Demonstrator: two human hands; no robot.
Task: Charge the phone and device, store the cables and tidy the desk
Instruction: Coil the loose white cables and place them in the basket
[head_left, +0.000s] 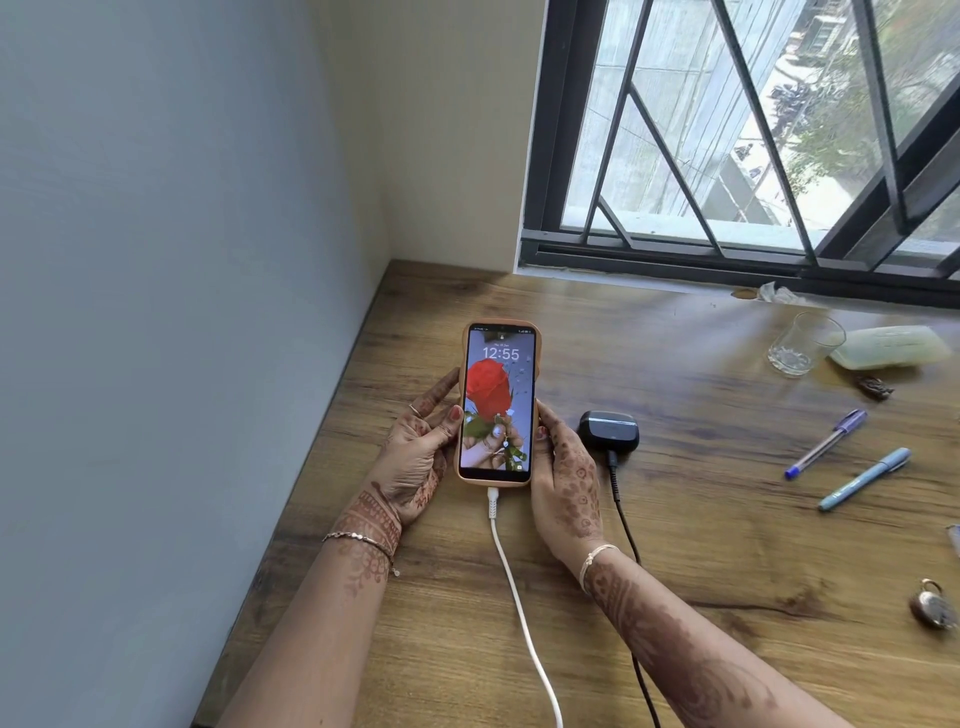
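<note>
A phone (497, 405) in a tan case lies on the wooden desk (675, 545) with its screen lit, showing 12:55 and a red rose. A white cable (519, 597) is plugged into its near end and runs off the front edge. My left hand (421, 452) holds the phone's left side, thumb on the edge. My right hand (563, 473) holds its right side. Just to the right sits a black earbud case (609, 430) with a black cable (623, 519) plugged into it.
Two pens (825, 442) (865, 478) lie at the right. A glass (797, 343) and a pale pouch (888, 347) stand further back, a small dark item (875, 387) beside them. A padlock (932, 605) sits near the right edge. A wall borders the desk's left; a window behind.
</note>
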